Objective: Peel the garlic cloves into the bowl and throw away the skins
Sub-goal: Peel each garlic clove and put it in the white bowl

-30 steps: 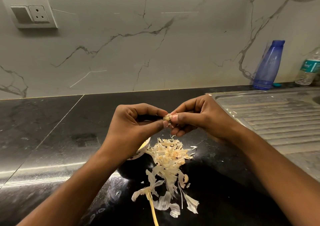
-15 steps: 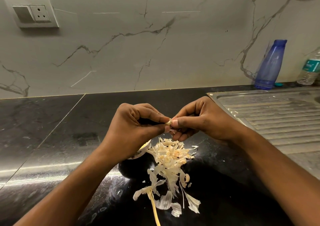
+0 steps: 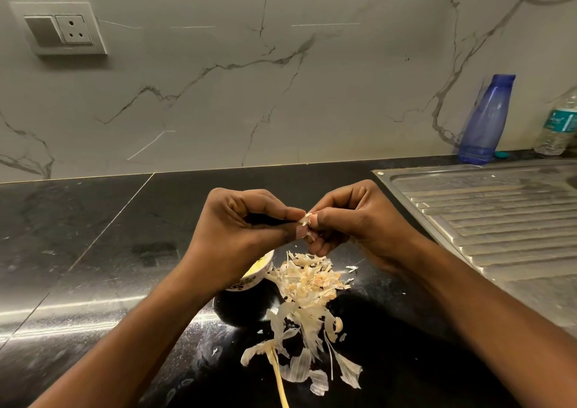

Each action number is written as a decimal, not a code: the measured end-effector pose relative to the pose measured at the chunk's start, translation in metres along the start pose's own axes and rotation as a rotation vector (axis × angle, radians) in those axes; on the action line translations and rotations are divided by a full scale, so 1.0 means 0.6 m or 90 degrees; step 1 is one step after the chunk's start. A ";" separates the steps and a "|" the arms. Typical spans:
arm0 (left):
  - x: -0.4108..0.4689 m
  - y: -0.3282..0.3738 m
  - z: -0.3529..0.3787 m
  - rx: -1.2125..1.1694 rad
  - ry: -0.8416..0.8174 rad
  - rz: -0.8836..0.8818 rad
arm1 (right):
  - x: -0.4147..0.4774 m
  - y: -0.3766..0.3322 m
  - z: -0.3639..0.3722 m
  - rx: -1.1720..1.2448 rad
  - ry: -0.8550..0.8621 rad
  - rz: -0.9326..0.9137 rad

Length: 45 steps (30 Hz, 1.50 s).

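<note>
Garlic clove (image 3: 305,219): held in the air between both hands, above the counter and just beyond the pile of skins; only a small pale end shows between the fingertips, slanting up toward the right, and the rest is covered, so its full long axis cannot be told. Left hand (image 3: 246,231): fingers curled, thumb and forefinger pinching the clove from the left. Right hand (image 3: 359,220): fingers curled, thumb and forefinger pinching the same clove from the right, fingertips of both hands meeting on it. Pile of skins (image 3: 307,285): loose papery flakes lying on the black countertop (image 3: 93,251) below the hands, trailing toward the person, with a long yellowish stem (image 3: 278,373) at the near end. Bowl (image 3: 257,278): white, patterned, largely hidden under the left wrist, touching the left edge of the pile; contents not legible. Steel drainboard (image 3: 499,217): to the right. Blue bottle (image 3: 487,117) and clear water bottle (image 3: 559,126): upright against the marble wall. Socket plate (image 3: 59,28): upper left
</note>
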State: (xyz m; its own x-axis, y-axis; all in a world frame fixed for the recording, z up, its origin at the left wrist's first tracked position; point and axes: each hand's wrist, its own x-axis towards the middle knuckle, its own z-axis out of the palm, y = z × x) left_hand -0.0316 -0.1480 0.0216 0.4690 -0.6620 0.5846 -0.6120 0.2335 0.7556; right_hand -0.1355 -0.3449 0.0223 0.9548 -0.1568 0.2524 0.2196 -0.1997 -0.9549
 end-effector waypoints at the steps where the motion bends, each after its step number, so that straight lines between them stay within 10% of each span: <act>1: 0.000 0.002 0.001 -0.013 0.001 -0.003 | 0.000 0.000 0.000 0.008 -0.002 0.001; 23: -0.002 0.009 0.010 -0.339 0.070 -0.276 | 0.000 -0.006 -0.021 -0.033 -0.022 -0.027; 45: -0.009 0.013 0.023 -0.096 -0.012 -0.189 | -0.003 -0.014 -0.037 -0.160 -0.055 -0.035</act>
State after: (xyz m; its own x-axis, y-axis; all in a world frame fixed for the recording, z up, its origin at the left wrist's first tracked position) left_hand -0.0477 -0.1524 0.0206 0.6002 -0.7293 0.3286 -0.3493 0.1307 0.9279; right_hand -0.1438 -0.3646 0.0334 0.9587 -0.0585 0.2783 0.2252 -0.4414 -0.8686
